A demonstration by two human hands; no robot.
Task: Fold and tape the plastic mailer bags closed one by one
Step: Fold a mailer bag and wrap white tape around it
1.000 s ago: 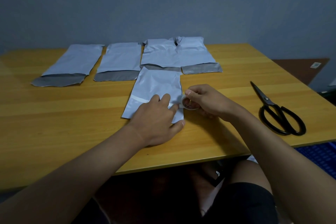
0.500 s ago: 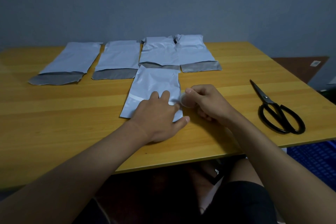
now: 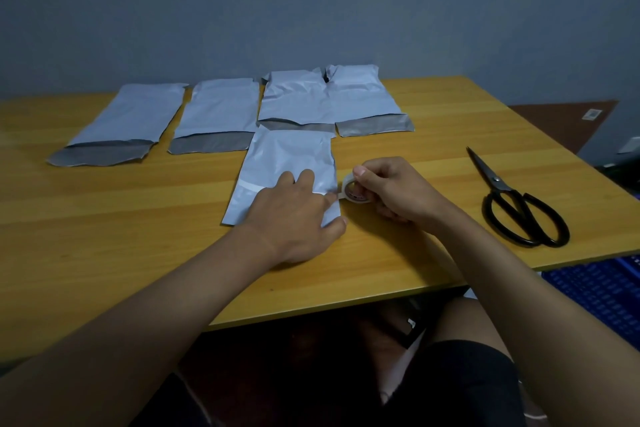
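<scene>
A folded white mailer bag (image 3: 287, 158) lies on the wooden table (image 3: 104, 218) in front of me, with a strip of clear tape (image 3: 251, 186) across its fold. My left hand (image 3: 294, 211) lies flat on the bag's lower right part, fingers straight, pressing the tape down. Just off the bag's right edge, my right hand (image 3: 391, 191) grips a small tape roll (image 3: 355, 191) between thumb and curled fingers. The tape runs from the roll under my left fingers.
Several white mailer bags with grey open flaps lie in a row behind: far left (image 3: 121, 121), second (image 3: 218, 114), third (image 3: 294, 97), fourth (image 3: 363, 97). Black scissors (image 3: 512, 201) lie at the table's right. Blue crate (image 3: 595, 291) sits below the right edge.
The right hand has drawn the tape roll slightly to the right of the bag's edge. The left hand keeps pressing in the same place.
</scene>
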